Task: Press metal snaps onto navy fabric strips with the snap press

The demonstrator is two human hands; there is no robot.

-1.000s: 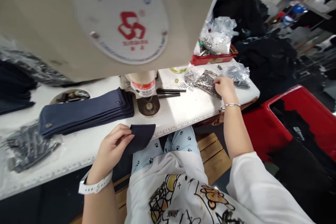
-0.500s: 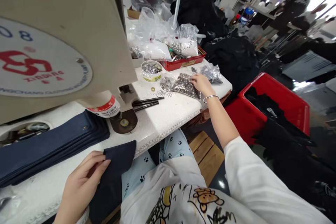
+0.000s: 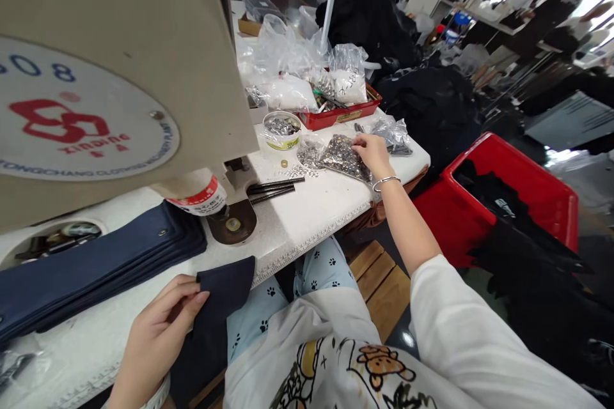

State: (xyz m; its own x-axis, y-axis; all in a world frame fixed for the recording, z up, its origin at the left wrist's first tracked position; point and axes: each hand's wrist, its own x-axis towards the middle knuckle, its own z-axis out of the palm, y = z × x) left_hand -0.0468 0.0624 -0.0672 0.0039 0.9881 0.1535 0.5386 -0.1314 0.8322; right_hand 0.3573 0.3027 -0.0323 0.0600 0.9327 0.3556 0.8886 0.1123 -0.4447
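Note:
My left hand pinches the edge of a navy fabric piece between thumb and fingers; the cloth hangs over the table's front edge. My right hand reaches across to a clear plastic bag of small metal fasteners. Its fingertips are drawn together at the bag's right side, and whatever they hold is too small to make out. Beside that bag lie a smaller bag of metal bits, loose metal rings and dark segmented rods.
The large machine head stands at left, above a round die plate. Stacked navy pieces lie beside it. A white tub and red tray sit behind the bags. A red bin stands to the right.
The whole view has shifted slightly to the right. My left hand keeps its pinch on the fabric, and my right hand stays at the bag with its fingers slightly moved.

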